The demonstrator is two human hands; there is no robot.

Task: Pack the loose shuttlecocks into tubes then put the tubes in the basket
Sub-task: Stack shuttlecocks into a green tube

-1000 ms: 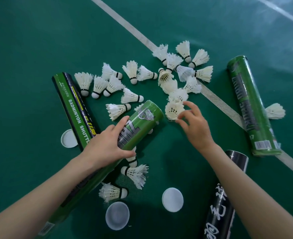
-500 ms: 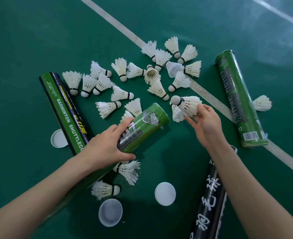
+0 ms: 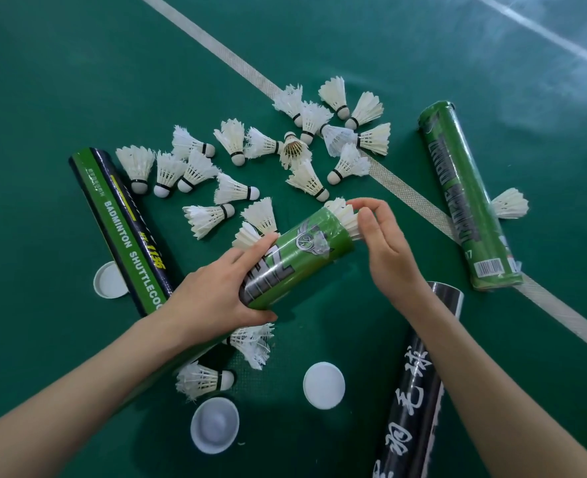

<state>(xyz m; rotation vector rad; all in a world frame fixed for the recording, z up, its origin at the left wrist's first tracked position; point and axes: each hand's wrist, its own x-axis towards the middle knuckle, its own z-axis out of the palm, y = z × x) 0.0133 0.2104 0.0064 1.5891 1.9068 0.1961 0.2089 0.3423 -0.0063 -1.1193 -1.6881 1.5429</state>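
Green court flooring (image 3: 78, 63) crossed by a white line (image 3: 216, 50) fills the view, with things scattered over it. The left hand (image 3: 216, 294) has its grip wrapped round a green tube (image 3: 306, 257), fingers over the top and thumb underneath, holding it tilted with its open mouth pointing up and to the right. At that mouth sits a shuttlecock (image 3: 342, 212), its white feather skirt sticking out of the opening (the cork end is hidden inside). The right hand (image 3: 385, 250) has its grip closed on those feathers, forefinger curled over them and thumb beside them. Beyond the tube the loose shuttlecocks (image 3: 231, 136) lie in a ragged spread on the floor, some across the white line. Two more shuttlecocks (image 3: 254, 343) lie under the left forearm. A green-and-black tube (image 3: 126, 229) lies at the left, a wrapped green tube (image 3: 464, 201) at the right with one shuttlecock just beside it, and a black tube (image 3: 419, 381) under the right forearm. Three white caps (image 3: 324, 385) lie on the floor: one beside the green-and-black tube, two near the bottom.
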